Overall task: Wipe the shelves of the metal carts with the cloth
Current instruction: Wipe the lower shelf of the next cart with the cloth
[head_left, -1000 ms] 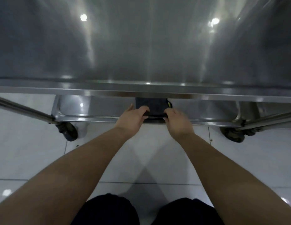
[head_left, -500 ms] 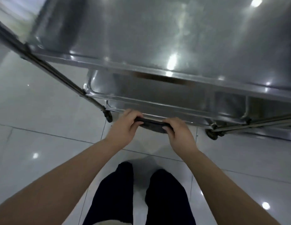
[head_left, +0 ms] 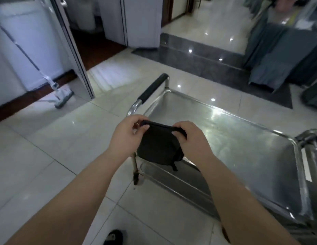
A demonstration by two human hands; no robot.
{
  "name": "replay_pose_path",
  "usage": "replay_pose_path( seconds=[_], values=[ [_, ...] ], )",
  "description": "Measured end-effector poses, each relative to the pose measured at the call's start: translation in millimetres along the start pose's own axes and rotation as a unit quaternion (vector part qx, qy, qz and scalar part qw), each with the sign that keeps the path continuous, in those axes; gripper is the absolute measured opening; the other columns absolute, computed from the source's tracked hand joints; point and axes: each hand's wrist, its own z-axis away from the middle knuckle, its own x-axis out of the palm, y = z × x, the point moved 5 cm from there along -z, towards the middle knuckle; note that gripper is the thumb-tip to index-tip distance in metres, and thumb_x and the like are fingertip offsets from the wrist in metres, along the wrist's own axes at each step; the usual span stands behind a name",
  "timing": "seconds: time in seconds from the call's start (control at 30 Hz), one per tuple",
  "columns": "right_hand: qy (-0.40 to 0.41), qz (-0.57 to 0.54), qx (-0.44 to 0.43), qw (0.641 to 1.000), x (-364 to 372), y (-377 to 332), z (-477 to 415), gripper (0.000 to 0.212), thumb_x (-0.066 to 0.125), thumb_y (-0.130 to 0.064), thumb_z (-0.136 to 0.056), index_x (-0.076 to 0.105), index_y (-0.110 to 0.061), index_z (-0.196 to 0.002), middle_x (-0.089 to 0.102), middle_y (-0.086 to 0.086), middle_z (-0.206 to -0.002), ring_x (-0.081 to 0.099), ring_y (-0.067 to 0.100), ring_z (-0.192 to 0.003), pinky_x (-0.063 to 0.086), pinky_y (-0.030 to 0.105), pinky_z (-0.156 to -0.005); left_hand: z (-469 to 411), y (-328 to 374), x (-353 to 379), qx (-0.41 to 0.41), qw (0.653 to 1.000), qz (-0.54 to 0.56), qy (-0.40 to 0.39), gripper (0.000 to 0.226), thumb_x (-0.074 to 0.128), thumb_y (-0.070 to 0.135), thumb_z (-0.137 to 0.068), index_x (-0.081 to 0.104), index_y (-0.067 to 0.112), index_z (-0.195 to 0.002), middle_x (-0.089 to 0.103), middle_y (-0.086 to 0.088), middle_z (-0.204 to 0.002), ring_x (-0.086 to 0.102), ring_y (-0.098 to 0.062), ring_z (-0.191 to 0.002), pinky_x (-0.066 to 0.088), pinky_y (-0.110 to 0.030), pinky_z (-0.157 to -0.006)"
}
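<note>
A dark cloth (head_left: 158, 145) hangs folded in the air in front of me, above the near left corner of the metal cart. My left hand (head_left: 126, 134) pinches its top left edge and my right hand (head_left: 190, 138) pinches its top right edge. The cart's top shelf (head_left: 242, 138) is a shiny steel tray running to the right, with a lower shelf (head_left: 180, 181) partly seen beneath it. A black-padded push handle (head_left: 152, 88) stands at the cart's far left end.
A mop (head_left: 60, 95) leans on the white wall at the left beside a door frame (head_left: 78, 57). A dark stone step (head_left: 198, 57) rises behind the cart. Grey draped fabric (head_left: 278, 55) stands at the back right. My foot (head_left: 113, 237) shows on the pale tiled floor.
Both hands have lifted the cloth from the edge of the lower shelf up above the top shelf. My view has risen from below the cart to look down on it.
</note>
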Motion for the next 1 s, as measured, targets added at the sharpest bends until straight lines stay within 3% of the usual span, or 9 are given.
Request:
replay_pose_path(
  seconds=[0.1, 0.17, 0.27, 0.33, 0.43, 0.53, 0.67, 0.87, 1.0],
  values=[
    [-0.013, 0.018, -0.026, 0.999, 18, -45, -36, 0.015, 0.053, -0.021, -0.097, 0.061, -0.021, -0.109, 0.058, -0.007, -0.102, 0.051, 0.009, -0.093, 0.038, 0.021, -0.083, -22, -11, -47, 0.006, 1.000, 0.004, 0.030, 0.019, 0.065, 0.013, -0.090, 0.066, 0.032, -0.094, 0.065, 0.009, -0.097, 0.059, -0.009, -0.091, 0.048, -0.027, -0.088],
    [-0.028, 0.020, -0.032, 0.999, 39, -72, -60, 0.016, 0.053, -0.018, -0.096, 0.059, -0.025, -0.110, 0.055, -0.010, -0.101, 0.050, 0.008, -0.092, 0.036, 0.019, -0.079, -36, -25, -81, 0.014, 0.999, -0.007, 0.047, 0.021, 0.064, 0.013, -0.090, 0.063, 0.034, -0.092, 0.063, 0.013, -0.095, 0.056, -0.002, -0.089, 0.046, -0.022, -0.086],
    [-0.104, -0.027, -0.034, 0.994, 88, -111, -96, 0.038, 0.063, -0.021, -0.091, 0.050, -0.030, -0.126, 0.055, -0.007, -0.113, 0.054, 0.012, -0.103, 0.042, 0.017, -0.082, -58, -56, -127, 0.017, 0.998, -0.046, 0.042, 0.019, 0.063, 0.017, -0.091, 0.062, 0.036, -0.092, 0.060, 0.015, -0.096, 0.053, 0.000, -0.085, 0.042, -0.018, -0.081],
    [-0.153, -0.038, -0.036, 0.987, 129, -144, -117, 0.057, 0.072, -0.031, -0.084, 0.044, -0.030, -0.134, 0.055, -0.004, -0.117, 0.055, 0.014, -0.105, 0.048, 0.027, -0.088, -74, -81, -154, 0.035, 0.996, -0.082, 0.016, 0.016, 0.062, 0.018, -0.091, 0.064, 0.033, -0.096, 0.060, 0.012, -0.098, 0.052, -0.002, -0.084, 0.041, -0.015, -0.082],
    [-0.091, -0.050, -0.057, 0.993, 186, -196, -152, 0.031, 0.073, -0.029, -0.084, 0.059, -0.021, -0.111, 0.062, -0.004, -0.097, 0.057, 0.014, -0.088, 0.045, 0.027, -0.076, -96, -119, -197, 0.058, 0.992, -0.116, -0.012, 0.017, 0.062, 0.019, -0.092, 0.068, 0.030, -0.103, 0.061, 0.011, -0.098, 0.050, 0.000, -0.081, 0.034, -0.002, -0.079],
    [-0.056, -0.059, -0.052, 0.995, 229, -234, -188, 0.005, 0.066, -0.025, -0.088, 0.062, -0.024, -0.091, 0.060, -0.008, -0.080, 0.056, 0.012, -0.078, 0.041, 0.023, -0.069, -117, -165, -242, 0.024, 0.998, -0.058, -0.001, 0.019, 0.066, 0.022, -0.090, 0.065, 0.036, -0.104, 0.062, 0.013, -0.095, 0.055, -0.001, -0.085, 0.037, -0.004, -0.079],
    [-0.081, -0.060, -0.055, 0.993, 268, -268, -240, 0.010, 0.065, -0.022, -0.088, 0.058, -0.028, -0.083, 0.059, -0.013, -0.078, 0.056, 0.009, -0.080, 0.045, 0.026, -0.073, -133, -248, -282, -0.094, 0.995, -0.011, -0.032, 0.032, 0.079, 0.031, -0.078, 0.062, 0.036, -0.104, 0.063, 0.016, -0.099, 0.058, 0.001, -0.093, 0.047, -0.018, -0.082],
    [-0.097, 0.007, -0.108, 0.989, 306, -283, -336, 0.006, 0.060, -0.022, -0.092, 0.061, -0.024, -0.098, 0.063, -0.009, -0.089, 0.057, 0.012, -0.086, 0.046, 0.029, -0.078, -204, -323, -319, -0.138, 0.990, -0.004, 0.013, 0.018, 0.072, 0.021, -0.085, 0.063, 0.036, -0.086, 0.064, 0.014, -0.088, 0.057, 0.003, -0.087, 0.043, -0.018, -0.075],
    [-0.097, 0.057, -0.137, 0.984, 321, -274, -419, 0.041, 0.060, -0.015, -0.088, 0.044, -0.028, -0.123, 0.056, -0.008, -0.107, 0.055, 0.015, -0.094, 0.047, 0.034, -0.082, -305, -328, -341, -0.035, 0.987, -0.151, 0.029, 0.011, 0.066, 0.026, -0.087, 0.068, 0.027, -0.098, 0.063, 0.011, -0.094, 0.056, -0.007, -0.090, 0.045, -0.028, -0.083]
  ],
)
